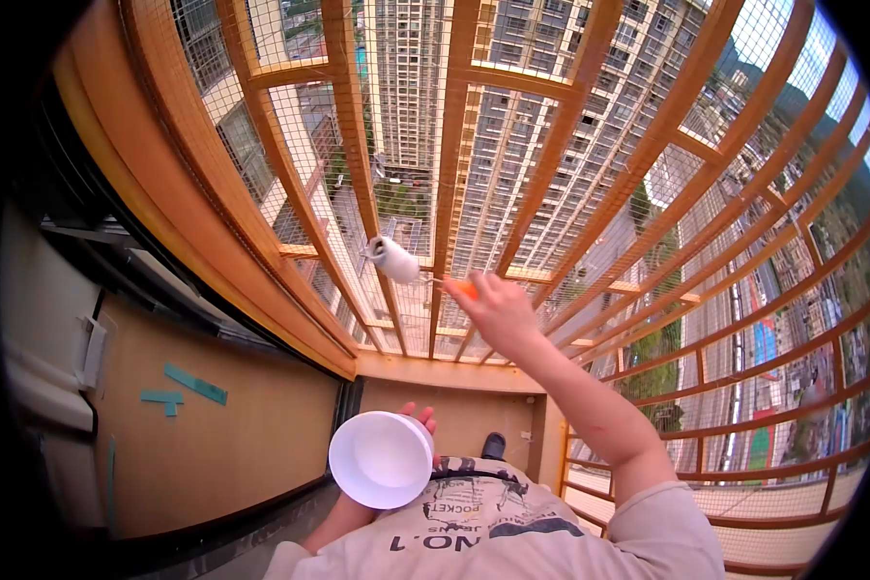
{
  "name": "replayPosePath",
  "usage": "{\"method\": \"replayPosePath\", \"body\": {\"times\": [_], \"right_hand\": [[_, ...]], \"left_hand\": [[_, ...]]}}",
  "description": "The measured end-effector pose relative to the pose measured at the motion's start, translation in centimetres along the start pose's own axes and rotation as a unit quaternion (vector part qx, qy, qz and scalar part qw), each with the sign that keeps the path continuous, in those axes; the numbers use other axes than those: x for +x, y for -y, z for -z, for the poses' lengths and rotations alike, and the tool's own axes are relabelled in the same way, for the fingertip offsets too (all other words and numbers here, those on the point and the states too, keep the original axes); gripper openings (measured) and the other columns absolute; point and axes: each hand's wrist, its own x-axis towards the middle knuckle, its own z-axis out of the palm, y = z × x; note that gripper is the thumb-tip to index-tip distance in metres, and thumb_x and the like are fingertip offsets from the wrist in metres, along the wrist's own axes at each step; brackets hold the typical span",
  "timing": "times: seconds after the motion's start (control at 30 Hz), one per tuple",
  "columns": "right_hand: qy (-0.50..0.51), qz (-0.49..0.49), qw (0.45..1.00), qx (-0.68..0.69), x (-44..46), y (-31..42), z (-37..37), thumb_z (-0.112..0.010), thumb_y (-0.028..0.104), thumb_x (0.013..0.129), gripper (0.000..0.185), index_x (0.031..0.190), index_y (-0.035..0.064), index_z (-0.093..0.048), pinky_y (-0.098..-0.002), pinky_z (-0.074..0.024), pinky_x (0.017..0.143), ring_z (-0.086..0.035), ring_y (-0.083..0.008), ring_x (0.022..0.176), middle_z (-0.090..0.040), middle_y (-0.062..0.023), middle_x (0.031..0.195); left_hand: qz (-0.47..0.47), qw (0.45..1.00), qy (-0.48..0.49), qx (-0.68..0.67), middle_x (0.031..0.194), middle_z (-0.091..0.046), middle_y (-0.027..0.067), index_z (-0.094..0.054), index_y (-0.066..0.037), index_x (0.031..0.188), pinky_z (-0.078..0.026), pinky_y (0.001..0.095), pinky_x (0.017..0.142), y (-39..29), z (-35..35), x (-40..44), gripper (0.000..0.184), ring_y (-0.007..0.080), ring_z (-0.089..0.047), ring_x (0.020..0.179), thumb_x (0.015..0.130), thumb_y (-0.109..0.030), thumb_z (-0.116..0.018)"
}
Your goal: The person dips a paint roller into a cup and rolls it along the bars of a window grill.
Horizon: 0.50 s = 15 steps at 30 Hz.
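From where I stand, the right hand (498, 311) is raised out in front, at the end of an outstretched bare forearm, its fingers wrapped round the orange handle (465, 288) of a roller (396, 261). The grip is closed; most of the handle is hidden in it. The roller is beyond the fingertips, to their left, up against the view of the bars (451, 174). I can't tell whether it touches them or sits just short.

The roller's white sleeve is a short cylinder, and its long axis slants: one end up and to the left, the other down and to the right, toward the hand. The upper-left end faces partly this way, showing a dark hollow. The handle runs nearly along the same line as seen from here, tipped a little flatter. The bars behind climb much more steeply, so the sleeve lies across them.

Lower down, close in front of the shirt (474, 517), the left hand (423, 419) holds a white bowl (344, 457). Fingers show past its far right edge; the rest of the hand is behind it. The bowl's round mouth is turned up toward the head. A dark shoe (494, 446) stands on the floor beyond the shirt hem, and mesh (411, 106) covers the bars, with tall buildings (522, 145) outside.
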Motion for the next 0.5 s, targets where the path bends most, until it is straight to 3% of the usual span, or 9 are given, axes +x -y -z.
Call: {"method": "replayPosePath", "body": {"times": [0.27, 0.5], "right_hand": [[-0.024, -0.004, 0.999, 0.042, 1.1, 1.5, -2.4, -0.062, 0.010, 0.083, 0.053, 0.136, 0.0195, -0.059, -0.0347, -0.0517, 0.067, -0.061, -0.0225, 0.087, -0.059, -0.0084, 0.100], [-0.099, -0.154, 0.982, 0.043, -8.5, -3.0, 2.6, -0.065, -0.001, 0.078, 0.063, 0.137, 0.0219, -0.063, -0.0352, -0.0535, 0.062, -0.064, -0.0234, 0.074, -0.060, -0.0082, 0.096]], "left_hand": [[-0.009, 1.000, -0.004, 0.010, 0.158, -0.037, 0.0108, -0.036, -0.016, 0.153, -0.034, 0.0701, 0.106, -0.4, -0.4, -0.5, 0.070, 0.0307, -0.042, 0.141, 0.098, -0.058, -0.047], [0.011, 1.000, 0.015, 0.026, 0.159, -0.036, 0.0111, -0.036, -0.016, 0.154, -0.033, 0.0646, 0.112, -0.1, -1.3, -0.2, 0.063, 0.0305, -0.044, 0.141, 0.102, -0.050, -0.045]]}}
